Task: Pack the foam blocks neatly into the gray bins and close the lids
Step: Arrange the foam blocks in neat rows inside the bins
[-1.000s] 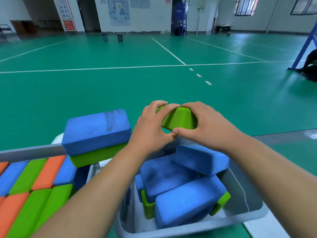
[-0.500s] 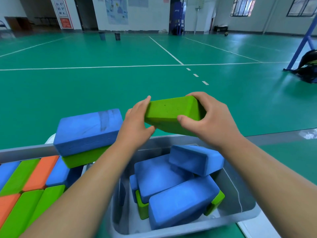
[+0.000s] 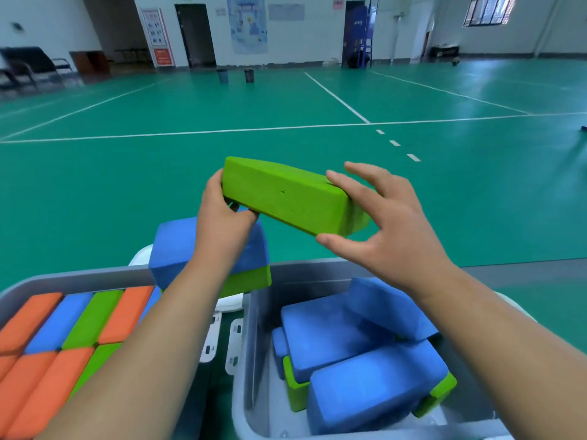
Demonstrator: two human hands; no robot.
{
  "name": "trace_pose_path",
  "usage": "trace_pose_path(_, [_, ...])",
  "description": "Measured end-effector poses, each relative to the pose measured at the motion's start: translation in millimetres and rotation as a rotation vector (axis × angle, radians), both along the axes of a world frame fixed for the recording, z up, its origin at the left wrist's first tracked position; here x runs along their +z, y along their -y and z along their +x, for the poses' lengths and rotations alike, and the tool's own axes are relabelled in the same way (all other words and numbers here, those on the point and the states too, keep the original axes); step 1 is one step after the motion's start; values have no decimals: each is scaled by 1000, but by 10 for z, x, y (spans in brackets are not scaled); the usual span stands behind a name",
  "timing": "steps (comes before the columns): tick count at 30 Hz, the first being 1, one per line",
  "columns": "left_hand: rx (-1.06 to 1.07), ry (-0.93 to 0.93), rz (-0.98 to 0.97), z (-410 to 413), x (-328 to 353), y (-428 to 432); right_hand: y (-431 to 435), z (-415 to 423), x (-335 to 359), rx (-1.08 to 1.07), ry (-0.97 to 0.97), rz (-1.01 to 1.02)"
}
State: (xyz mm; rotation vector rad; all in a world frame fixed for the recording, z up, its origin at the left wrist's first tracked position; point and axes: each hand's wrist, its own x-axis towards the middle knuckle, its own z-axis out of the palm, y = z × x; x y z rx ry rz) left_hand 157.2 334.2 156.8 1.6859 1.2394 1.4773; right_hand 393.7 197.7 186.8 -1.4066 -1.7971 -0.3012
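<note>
The long green foam block (image 3: 292,198) has risen and swung left, now airborne at 12 o'clock above the right gray plastic bin (image 3: 254,328). The left hand (image 3: 222,217) grips one end; the right hand (image 3: 387,230) has spread its fingers (perhaps releasing), so the block is likely bound for the left gray plastic bin (image 3: 79,276) at 8 o'clock.

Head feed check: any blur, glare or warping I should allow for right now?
Head view: green block, left hand and right hand sharp; wide lens bends the floor lines and stretches the forearms at the bottom; soft glare on the far right floor; light even, no hard shadows.
</note>
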Motion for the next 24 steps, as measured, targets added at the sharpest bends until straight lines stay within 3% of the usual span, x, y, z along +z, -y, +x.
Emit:
trace_pose_path(2, [54, 22, 30, -168, 55, 4, -141, -5, -80, -25, -66, -74])
trace_pose_path(6, [112, -7, 10, -427, 51, 91, -361, -108, -220, 54, -438, -244])
trace_pose_path(15, [269, -102, -24, -1143, -38, 254, -865, -835, -458, 143, -536, -271])
trace_pose_path(24, [309, -210, -113, -1511, -211, 232, -1023, -1238, -660, 65, -500, -384])
